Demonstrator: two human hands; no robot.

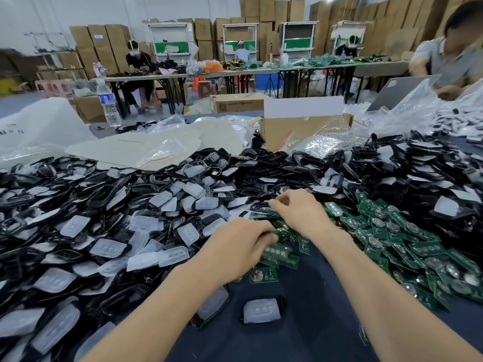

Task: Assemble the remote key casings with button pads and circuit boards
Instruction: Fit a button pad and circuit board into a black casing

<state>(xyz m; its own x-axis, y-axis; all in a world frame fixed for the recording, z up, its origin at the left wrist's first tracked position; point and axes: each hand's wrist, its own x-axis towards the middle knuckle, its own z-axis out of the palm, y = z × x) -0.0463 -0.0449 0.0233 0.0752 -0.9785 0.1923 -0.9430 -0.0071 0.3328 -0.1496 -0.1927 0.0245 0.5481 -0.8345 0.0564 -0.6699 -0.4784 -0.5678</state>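
Sorting circuit boards (418, 246) at the middle of the tabletop (313, 322).
The left hand (243, 246) curled round a few of the green boards. The right hand (298, 212), just beyond it, bent its fingers over the same heap, and I couldn't tell if it held anything. Black casings (109, 194) with white button pads (146, 223) were piled along the left and far edges.

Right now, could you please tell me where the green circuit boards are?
In the head view, the green circuit boards are heaped on the cloth right of centre, from beneath the left hand to the right edge, with black casings behind.
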